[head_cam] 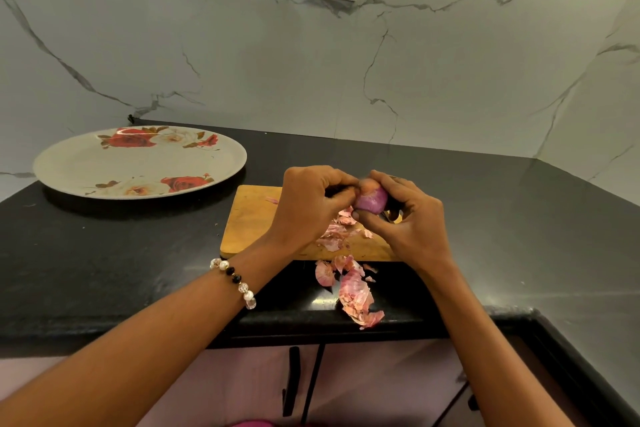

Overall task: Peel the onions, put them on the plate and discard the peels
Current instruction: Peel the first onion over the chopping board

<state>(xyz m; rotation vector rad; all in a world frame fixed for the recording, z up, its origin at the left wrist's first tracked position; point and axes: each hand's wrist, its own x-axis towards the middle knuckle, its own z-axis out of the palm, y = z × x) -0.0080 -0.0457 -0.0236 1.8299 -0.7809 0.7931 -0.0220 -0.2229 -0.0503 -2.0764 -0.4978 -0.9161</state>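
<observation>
Onion: a small round purple onion [371, 200] is held up just above centre of the frame, over the far edge of the rectangular wooden chopping board [247, 218]. Much of its glossy purple flesh shows; a patch of dry orange-brown skin clings at its upper left end.
Right hand: the right hand [408, 218] cradles the onion from the right, thumb underneath and fingers curled over the top, a firm grip.
Left hand: the left hand [313, 203] comes in from the left with fingers curled tight at the skin-covered end; it seems to pinch that skin, though the fingertips are hidden.
Key relation: the onion lies between the two hands, its long axis running roughly left to right, the unpeeled end facing the left hand. I judge that hand best placed to pull the skin away leftward while the right one holds steady.
Plate: the round cream plate with red rose print [138, 163] sits in the upper left, well apart from the hands, with no onion on it.
Peels: the papery pink onion peels [353, 291] lie scattered on the board and spill over the black stone counter [121, 270] toward its near edge.
Progress: peeling seems nearly finished on this onion; plating and discarding are not yet done.
</observation>
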